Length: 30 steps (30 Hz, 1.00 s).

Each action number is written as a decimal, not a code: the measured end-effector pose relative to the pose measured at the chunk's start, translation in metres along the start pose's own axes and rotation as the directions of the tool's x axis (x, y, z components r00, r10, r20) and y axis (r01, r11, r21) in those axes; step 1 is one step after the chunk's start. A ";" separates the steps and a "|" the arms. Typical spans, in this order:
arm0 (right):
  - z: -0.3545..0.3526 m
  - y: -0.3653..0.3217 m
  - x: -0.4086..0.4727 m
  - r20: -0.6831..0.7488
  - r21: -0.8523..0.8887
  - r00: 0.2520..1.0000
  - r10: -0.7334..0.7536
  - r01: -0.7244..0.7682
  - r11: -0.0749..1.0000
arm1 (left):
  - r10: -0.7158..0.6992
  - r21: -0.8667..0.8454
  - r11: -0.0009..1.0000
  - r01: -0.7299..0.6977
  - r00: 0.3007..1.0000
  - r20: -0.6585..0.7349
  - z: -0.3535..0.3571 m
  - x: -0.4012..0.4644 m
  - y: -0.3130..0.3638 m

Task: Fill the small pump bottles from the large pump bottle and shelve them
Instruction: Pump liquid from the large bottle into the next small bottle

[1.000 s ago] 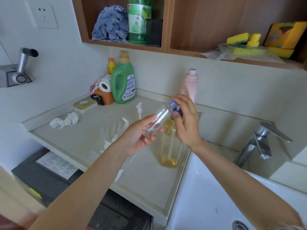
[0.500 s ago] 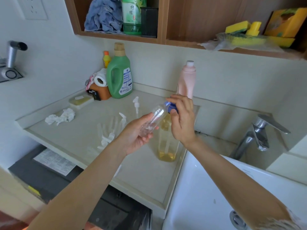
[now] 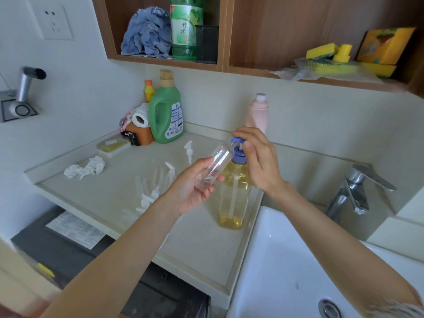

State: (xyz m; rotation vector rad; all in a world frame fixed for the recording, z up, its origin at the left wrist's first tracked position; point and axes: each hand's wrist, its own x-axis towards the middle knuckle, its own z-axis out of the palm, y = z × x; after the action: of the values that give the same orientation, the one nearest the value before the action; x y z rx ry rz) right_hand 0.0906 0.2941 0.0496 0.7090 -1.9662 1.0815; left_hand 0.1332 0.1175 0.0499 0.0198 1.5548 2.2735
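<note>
A large pump bottle (image 3: 231,203) with amber liquid and a blue pump (image 3: 239,157) stands on the counter (image 3: 202,246) by the sink. My right hand (image 3: 261,161) curls over the pump head, thumb beside its stem. My left hand (image 3: 192,191) holds a small clear bottle (image 3: 219,160), tilted, its mouth up against the blue nozzle. It looks nearly empty. More small clear bottles (image 3: 146,191) and white pump tops (image 3: 189,151) lie on the counter to the left. The wooden shelf (image 3: 165,59) hangs above.
A green detergent jug (image 3: 165,115), pink bottle (image 3: 257,113), toilet roll (image 3: 140,118), soap dish (image 3: 113,146) and crumpled tissue (image 3: 85,168) sit on the counter. The white sink (image 3: 286,271) and chrome faucet (image 3: 358,191) are to the right. The shelf holds a blue cloth, a green bottle and yellow sponges.
Both hands stay at the pump with the small bottle at the nozzle. My right hand sits slightly higher, and the blue collar and stem show below it.
</note>
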 end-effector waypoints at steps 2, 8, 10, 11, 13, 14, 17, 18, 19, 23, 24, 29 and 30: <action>0.003 0.001 -0.004 -0.030 0.009 1.000 -0.005 0.005 1.000 | 0.002 -0.023 1.000 -0.002 1.000 0.000 -0.001 0.002 0.000; 0.030 -0.002 -0.021 -0.119 -0.130 0.990 -0.081 0.065 0.989 | 0.001 -0.053 0.999 -0.001 1.000 0.001 -0.005 0.003 -0.011; 0.033 -0.003 -0.024 -0.113 -0.210 0.991 -0.077 0.052 0.976 | -0.008 -0.064 0.998 0.008 1.000 -0.005 -0.007 0.004 -0.014; 0.033 -0.004 -0.024 -0.111 -0.258 0.992 -0.063 0.032 0.966 | -0.008 -0.062 0.998 0.008 1.000 -0.004 -0.008 0.004 -0.015; 0.031 -0.007 -0.025 -0.102 -0.330 0.994 -0.031 -0.004 0.944 | -0.005 -0.052 0.999 0.005 1.000 -0.003 -0.008 0.003 -0.015; 0.029 -0.010 -0.026 -0.089 -0.342 0.996 -0.021 -0.011 0.940 | -0.003 -0.053 0.999 0.002 1.000 -0.004 -0.006 0.002 -0.015; 0.022 -0.017 -0.023 -0.040 -0.357 0.999 -0.007 -0.008 0.934 | 0.009 -0.066 0.998 -0.010 1.000 -0.007 -0.002 -0.001 -0.012; 0.018 -0.019 -0.019 -0.028 -0.356 1.000 -0.004 -0.006 0.935 | 0.013 -0.069 0.998 -0.014 1.000 -0.008 0.000 -0.001 -0.010; 0.013 -0.019 -0.012 -0.018 -0.340 1.000 0.000 -0.006 0.941 | 0.020 -0.071 0.997 -0.021 1.000 -0.009 0.001 -0.002 -0.008; 0.000 -0.016 0.006 0.006 -0.211 1.000 0.028 -0.026 0.977 | 0.073 -0.043 0.996 -0.074 0.997 -0.033 0.006 -0.005 -0.002; 0.000 -0.013 0.006 0.019 -0.191 0.999 0.039 -0.035 0.981 | 0.092 -0.028 0.995 -0.093 0.995 -0.044 0.007 -0.005 -0.002; 0.004 -0.008 -0.005 0.008 -0.126 0.999 0.040 -0.039 0.991 | 0.183 0.067 0.982 -0.177 0.978 -0.096 0.012 -0.007 -0.006; 0.005 -0.009 -0.005 -0.009 -0.106 1.000 0.028 -0.028 0.994 | 0.212 0.097 0.975 -0.201 0.970 -0.119 0.013 -0.007 -0.007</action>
State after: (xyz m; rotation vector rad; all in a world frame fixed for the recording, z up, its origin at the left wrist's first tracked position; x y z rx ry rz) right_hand 0.0983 0.2860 0.0473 0.6209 -2.0159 0.9872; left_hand 0.1449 0.1293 0.0497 0.0613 1.7900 2.4073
